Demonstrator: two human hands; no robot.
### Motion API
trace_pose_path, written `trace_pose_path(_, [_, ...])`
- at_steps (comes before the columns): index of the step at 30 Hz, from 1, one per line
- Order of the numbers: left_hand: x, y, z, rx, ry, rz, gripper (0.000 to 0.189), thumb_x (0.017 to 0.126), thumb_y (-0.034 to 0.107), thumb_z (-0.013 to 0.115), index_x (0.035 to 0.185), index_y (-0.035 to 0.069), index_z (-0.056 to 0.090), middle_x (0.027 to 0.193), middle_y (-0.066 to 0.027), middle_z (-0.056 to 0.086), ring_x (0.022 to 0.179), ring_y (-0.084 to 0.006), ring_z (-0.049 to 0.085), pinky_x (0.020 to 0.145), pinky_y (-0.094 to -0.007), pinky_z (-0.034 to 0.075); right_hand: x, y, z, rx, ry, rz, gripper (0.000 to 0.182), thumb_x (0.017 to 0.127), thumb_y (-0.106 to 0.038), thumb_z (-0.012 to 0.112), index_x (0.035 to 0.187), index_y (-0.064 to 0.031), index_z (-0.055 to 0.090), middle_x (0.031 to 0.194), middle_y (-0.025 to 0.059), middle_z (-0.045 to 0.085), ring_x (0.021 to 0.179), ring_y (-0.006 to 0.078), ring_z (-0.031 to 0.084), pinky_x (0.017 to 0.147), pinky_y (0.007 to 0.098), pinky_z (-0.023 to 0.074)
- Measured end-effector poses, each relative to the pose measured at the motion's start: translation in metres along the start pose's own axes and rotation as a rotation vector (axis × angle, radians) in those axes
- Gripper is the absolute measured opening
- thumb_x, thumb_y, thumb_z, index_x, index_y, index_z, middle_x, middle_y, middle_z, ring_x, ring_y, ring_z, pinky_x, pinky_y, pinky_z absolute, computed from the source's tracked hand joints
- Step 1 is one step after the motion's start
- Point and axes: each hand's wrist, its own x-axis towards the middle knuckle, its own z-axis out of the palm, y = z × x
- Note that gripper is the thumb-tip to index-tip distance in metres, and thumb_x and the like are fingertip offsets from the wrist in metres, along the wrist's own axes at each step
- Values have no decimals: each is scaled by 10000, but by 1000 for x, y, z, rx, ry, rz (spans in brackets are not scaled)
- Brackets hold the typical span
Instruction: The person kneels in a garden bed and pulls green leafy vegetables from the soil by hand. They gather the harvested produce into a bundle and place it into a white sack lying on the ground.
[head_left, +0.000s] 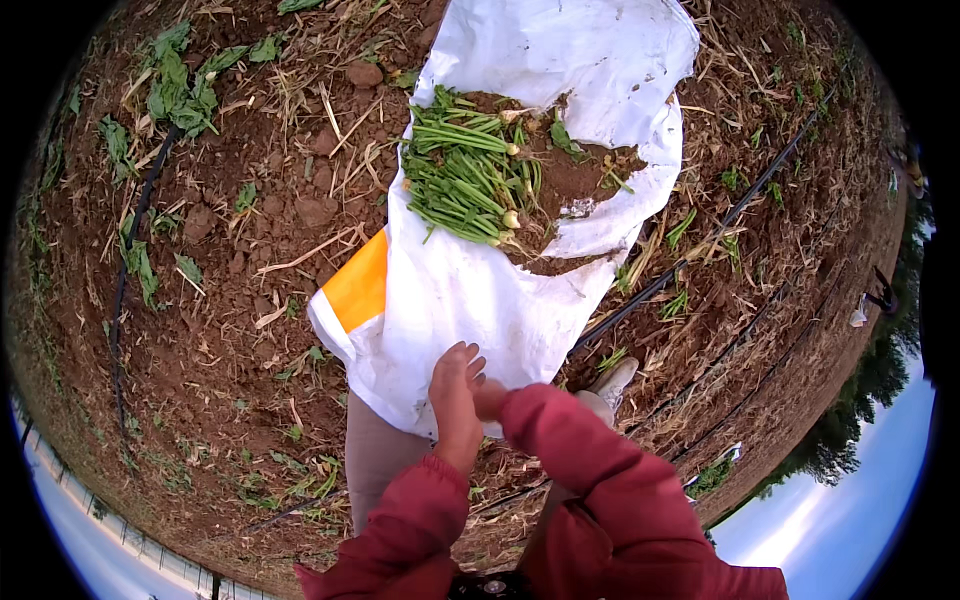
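A pile of cut leafy green stalks with pale root ends (469, 176) lies on a white plastic sheet (480, 292) with loose brown soil (577, 180) beside the stalks. The near end of the sheet lies across my legs, and an orange patch (360, 281) shows at its left corner. My left hand (456, 397) is raised over this near end, fingers extended and no object visible in it. Close against it on the right is my right hand (490, 400), slightly blurred and partly hidden by the left hand and the red sleeve; its fingers and anything in them cannot be made out.
Reddish soil with straw and clods surrounds the sheet. Black irrigation pipes (660, 281) run along the right and left (139, 202). Wilted green leaves (176, 86) lie at the upper left. A shoe (616, 379) stands right of the sheet's near end.
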Motion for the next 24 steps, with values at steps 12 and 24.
trace_pose_path(12, [2,41,-5,-1,25,5,455,943,323,448,1259,-4,415,1219,-169,526,1101,-265,528,934,-378,398,108,42,-165,-107,1019,463,978,592,-267,803,1397,-147,262,1202,185,477,1129,350,459,943,456,347])
trace_pose_path(24, [19,27,-1,-188,-166,-33,653,818,325,656,1316,20,364,1278,-90,457,1150,-197,462,972,-330,371,-46,-19,-154,598,340,-87,591,712,-189,665,1241,-37,452,962,191,638,869,277,637,787,350,508])
